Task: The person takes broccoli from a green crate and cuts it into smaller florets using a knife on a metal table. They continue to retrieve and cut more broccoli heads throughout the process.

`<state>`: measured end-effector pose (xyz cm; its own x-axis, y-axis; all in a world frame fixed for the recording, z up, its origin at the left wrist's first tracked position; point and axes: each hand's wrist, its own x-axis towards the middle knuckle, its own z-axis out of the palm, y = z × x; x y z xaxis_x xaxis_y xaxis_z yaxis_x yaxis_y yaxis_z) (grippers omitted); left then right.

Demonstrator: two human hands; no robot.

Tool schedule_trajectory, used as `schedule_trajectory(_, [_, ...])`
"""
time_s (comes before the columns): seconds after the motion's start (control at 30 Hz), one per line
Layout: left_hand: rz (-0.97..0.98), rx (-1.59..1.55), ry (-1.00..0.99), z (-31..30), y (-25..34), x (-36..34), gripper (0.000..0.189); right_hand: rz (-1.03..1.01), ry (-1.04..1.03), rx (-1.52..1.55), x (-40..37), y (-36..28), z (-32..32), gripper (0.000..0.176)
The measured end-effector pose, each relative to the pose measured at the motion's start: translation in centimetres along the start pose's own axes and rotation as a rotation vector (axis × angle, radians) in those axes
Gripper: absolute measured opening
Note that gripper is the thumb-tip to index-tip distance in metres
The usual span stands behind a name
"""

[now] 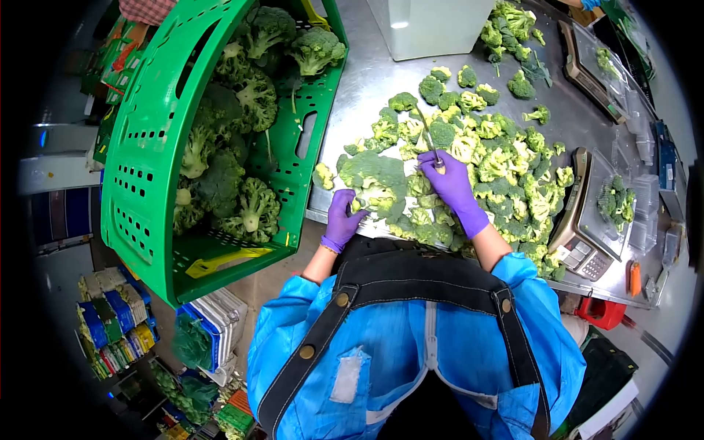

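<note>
My left hand (342,220), in a purple glove, is closed on the near left side of a large broccoli head (372,176) at the table's edge. In my right hand (449,180), also gloved in purple, is a knife (427,130) gripped by its handle, the thin dark blade pointing away from me. The blade is to the right of the broccoli head and apart from it. Cut broccoli florets (513,161) lie in a broad pile around and to the right of my right hand. Part of my left fingers is hidden against the broccoli.
A green crate (139,183) of whole broccoli heads tilts toward the table at left. A pale bin (433,29) stands at the back of the metal table (359,81). Two scales (579,257) are at right, near clear plastic trays (645,205) and an orange-handled tool (635,279).
</note>
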<state>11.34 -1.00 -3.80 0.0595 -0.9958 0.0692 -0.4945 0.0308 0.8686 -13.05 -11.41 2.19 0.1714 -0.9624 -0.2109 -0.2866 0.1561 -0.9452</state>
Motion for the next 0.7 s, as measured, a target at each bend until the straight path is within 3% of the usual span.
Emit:
schedule_trajectory(0.1, [0.01, -0.017, 0.023, 0.6, -0.3, -0.1, 0.036, -0.175, 0.014, -0.13, -1.7, -0.9, 0.4, 0.039])
schedule_trajectory(0.13, [0.032, -0.025, 0.045, 0.8, -0.1, -0.1, 0.035, -0.137, -0.048, -0.381, -2.1, -2.1, 0.4, 0.053])
schedule_trajectory(0.23, [0.123, 0.073, -0.026, 0.7, 1.8, 0.5, 0.034, -0.276, -0.02, -0.267, -1.7, -2.7, 2.5, 0.058])
schedule_trajectory(0.33, [0.132, 0.11, -0.075, 0.7, 2.2, 0.7, 0.034, -0.414, -0.17, -0.5, 0.0, -2.2, 3.1, 0.056])
schedule_trajectory(0.4, [0.065, 0.151, -0.015, 0.4, 2.5, 0.6, 0.035, -0.131, -0.007, -0.058, 0.5, -2.7, 2.2, 0.048])
schedule_trajectory(0.43, [0.016, 0.131, -0.007, 0.6, 1.9, 0.3, 0.035, -0.099, 0.124, 0.006, 0.6, -3.0, 1.3, 0.042])
schedule_trajectory(0.47, [0.012, 0.13, -0.005, 0.7, 2.0, 0.1, 0.035, -0.275, 0.251, -0.202, 0.4, -3.3, 0.3, 0.04])
schedule_trajectory(0.53, [0.007, 0.141, 0.035, 0.9, 2.6, 0.1, 0.036, -0.368, 0.353, -0.499, -0.9, -3.7, -0.4, 0.035])
schedule_trajectory(0.57, [0.007, 0.139, 0.031, 1.1, 3.0, 0.3, 0.036, -0.364, 0.356, -0.5, -1.9, -3.5, -0.6, 0.035])
schedule_trajectory(0.63, [0.002, 0.149, 0.123, 1.7, 3.6, 0.9, 0.035, -0.051, -0.071, -0.447, -4.1, -2.5, -1.1, 0.033])
schedule_trajectory(0.7, [-0.017, 0.144, 0.149, 2.1, 3.7, 1.3, 0.035, -0.14, -0.129, -0.485, -5.8, -0.1, -0.7, 0.029])
